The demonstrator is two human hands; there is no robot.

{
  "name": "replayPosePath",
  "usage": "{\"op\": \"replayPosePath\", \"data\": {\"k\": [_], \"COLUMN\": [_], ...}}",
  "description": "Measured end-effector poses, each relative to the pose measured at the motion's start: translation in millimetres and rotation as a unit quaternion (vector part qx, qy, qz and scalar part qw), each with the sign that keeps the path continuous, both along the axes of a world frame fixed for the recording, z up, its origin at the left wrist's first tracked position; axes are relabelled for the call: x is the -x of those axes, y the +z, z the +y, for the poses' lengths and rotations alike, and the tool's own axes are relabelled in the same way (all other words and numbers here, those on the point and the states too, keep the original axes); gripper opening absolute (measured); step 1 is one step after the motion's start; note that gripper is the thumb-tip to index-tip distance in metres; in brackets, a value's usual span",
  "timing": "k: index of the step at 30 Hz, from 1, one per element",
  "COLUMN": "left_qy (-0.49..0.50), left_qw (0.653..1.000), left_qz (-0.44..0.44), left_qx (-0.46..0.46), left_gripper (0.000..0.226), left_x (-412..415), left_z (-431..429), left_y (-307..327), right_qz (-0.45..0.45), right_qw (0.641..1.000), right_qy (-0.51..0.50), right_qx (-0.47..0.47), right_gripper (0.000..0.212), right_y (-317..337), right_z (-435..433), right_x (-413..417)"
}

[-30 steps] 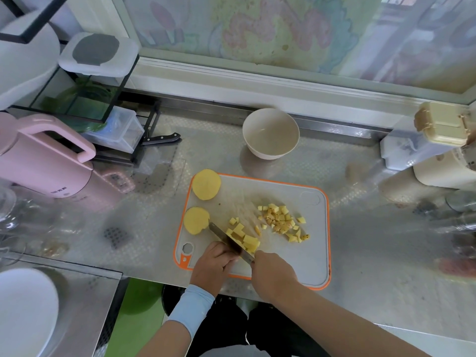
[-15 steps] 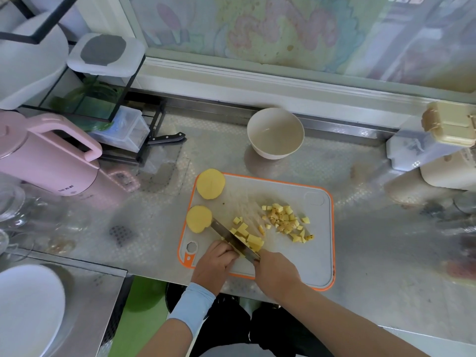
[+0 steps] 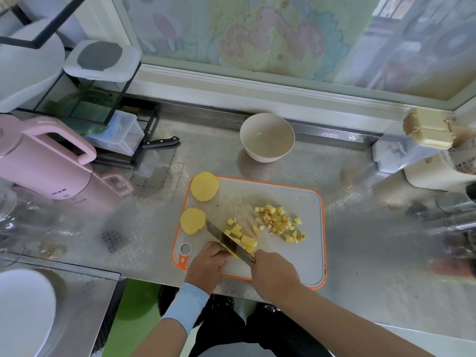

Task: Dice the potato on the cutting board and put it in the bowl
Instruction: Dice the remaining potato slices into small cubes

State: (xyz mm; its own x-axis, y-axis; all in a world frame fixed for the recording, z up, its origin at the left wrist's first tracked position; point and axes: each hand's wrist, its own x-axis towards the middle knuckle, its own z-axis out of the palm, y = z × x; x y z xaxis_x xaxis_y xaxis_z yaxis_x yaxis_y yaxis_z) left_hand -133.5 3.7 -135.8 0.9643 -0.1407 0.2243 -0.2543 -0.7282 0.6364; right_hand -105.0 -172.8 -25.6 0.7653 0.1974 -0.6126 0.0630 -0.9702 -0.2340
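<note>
A stainless-steel counter with an embossed dotted pattern [image 3: 360,240] runs under a window covered in pale, colourfully patterned film [image 3: 257,34]. At the left stand a pink plastic jug with a looped handle [image 3: 46,163] and a black wire rack [image 3: 103,99], with a black-handled knife [image 3: 161,143] lying at the rack's foot. A cream lidded box [image 3: 427,128] sits at the far right and a white round plate [image 3: 23,313] on a lower shelf at the bottom left. The cream round bowl [image 3: 265,156] stands upright near the back edge, just beyond the grey cutting board with an orange rim [image 3: 296,253], and holds no potato. On the board's left side lie two yellow potato halves, cut face up: one at the far corner [image 3: 204,186], one nearer [image 3: 192,220]. A loose pile of small potato cubes [image 3: 279,222] lies mid-board, and a few larger cubes [image 3: 242,235] lie against the blade. The left hand [image 3: 208,264], wearing a light blue sleeve [image 3: 185,302], rests knuckles up at the board's near edge, its fingers curled down onto a potato piece [image 3: 233,254] that is mostly hidden beneath them. The right hand [image 3: 275,275] is closed round the handle of a steel-bladed kitchen knife [image 3: 229,240], whose blade angles away to the left, touching the left fingers.
</note>
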Motion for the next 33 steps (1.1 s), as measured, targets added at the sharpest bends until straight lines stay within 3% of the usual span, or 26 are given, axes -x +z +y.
{"op": "replayPosePath", "data": {"k": [22, 33], "left_qy": [-0.019, -0.016], "left_qw": [0.999, 1.0], "left_qz": [-0.021, 0.005], "left_qx": [0.015, 0.019], "left_gripper": [0.023, 0.024], "left_x": [-0.6, 0.1], "left_z": [6.5, 6.5], "left_y": [1.3, -0.4], "right_qz": [0.032, 0.033], "right_qw": [0.999, 0.999], "right_qy": [0.002, -0.016], "right_qx": [0.037, -0.004], "right_gripper": [0.023, 0.015], "right_y": [-5.2, -32.6], "right_z": [10.7, 7.8], "right_x": [8.4, 7.2]}}
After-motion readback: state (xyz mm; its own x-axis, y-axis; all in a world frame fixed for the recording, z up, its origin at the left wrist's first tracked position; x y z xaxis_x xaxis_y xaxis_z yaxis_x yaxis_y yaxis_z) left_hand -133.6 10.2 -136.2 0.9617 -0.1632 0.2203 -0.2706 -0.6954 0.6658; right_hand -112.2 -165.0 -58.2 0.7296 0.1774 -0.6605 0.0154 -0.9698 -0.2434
